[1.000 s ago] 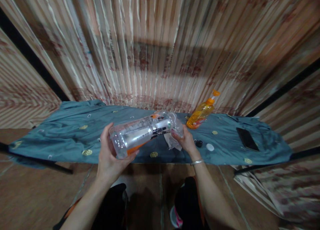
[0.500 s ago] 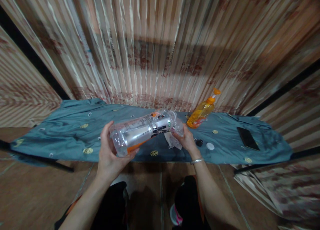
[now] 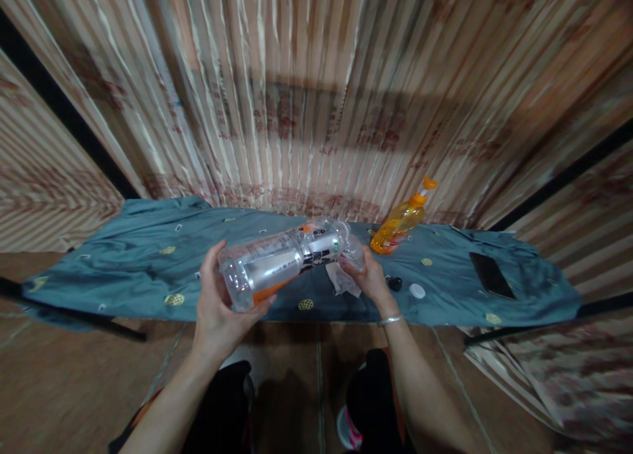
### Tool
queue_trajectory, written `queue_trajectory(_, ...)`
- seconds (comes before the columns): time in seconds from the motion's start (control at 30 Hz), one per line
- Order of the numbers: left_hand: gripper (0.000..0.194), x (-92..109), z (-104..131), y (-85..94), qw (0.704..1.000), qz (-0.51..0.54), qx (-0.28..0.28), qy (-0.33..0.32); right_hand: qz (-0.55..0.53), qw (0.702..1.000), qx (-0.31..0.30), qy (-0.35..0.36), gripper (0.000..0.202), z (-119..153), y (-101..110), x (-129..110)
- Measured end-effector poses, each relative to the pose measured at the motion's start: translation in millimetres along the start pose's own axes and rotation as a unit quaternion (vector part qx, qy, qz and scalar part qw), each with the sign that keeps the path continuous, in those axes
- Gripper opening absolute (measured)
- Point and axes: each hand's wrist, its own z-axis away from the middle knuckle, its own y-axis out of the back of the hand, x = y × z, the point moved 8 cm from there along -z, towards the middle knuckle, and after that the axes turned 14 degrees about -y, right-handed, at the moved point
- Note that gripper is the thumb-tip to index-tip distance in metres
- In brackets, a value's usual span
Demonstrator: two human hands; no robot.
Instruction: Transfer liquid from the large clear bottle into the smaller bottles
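A large clear plastic bottle [image 3: 277, 264] with a silver, orange and black label lies tilted in the air above the cloth, its neck to the right and slightly higher. My left hand [image 3: 223, 309] grips it by the base, thumb and fingers on opposite sides. At the neck end, my right hand [image 3: 370, 277] is closed around a small clear plastic container [image 3: 352, 251], its mouth close against the bottle's; whether they touch I cannot tell. Behind and below my right fingers lies a crumpled whitish piece [image 3: 342, 281], possibly tissue or plastic. No liquid is plainly visible in either.
A teal patterned cloth [image 3: 143, 263] covers the narrow table. An orange pump bottle [image 3: 399, 223] stands at the back right. Nearer are a small black object [image 3: 394, 283], a white round cap [image 3: 417, 290] and a dark phone [image 3: 491, 274]. A striped curtain [image 3: 306, 111] hangs behind.
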Motion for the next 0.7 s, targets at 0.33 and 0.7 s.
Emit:
queue_trajectory(0.33,0.098,-0.9,-0.5,-1.1,1.000,0.010,-0.009,0.010,0.000,1.000,-0.004,-0.001,0.056,0.0,0.0,-1.2)
queue_trajectory(0.7,0.099,-1.1,0.0,-1.2,1.000,0.003,-0.006,0.012,-0.002,1.000,0.001,0.014,0.053,1.2,-0.1,-3.5)
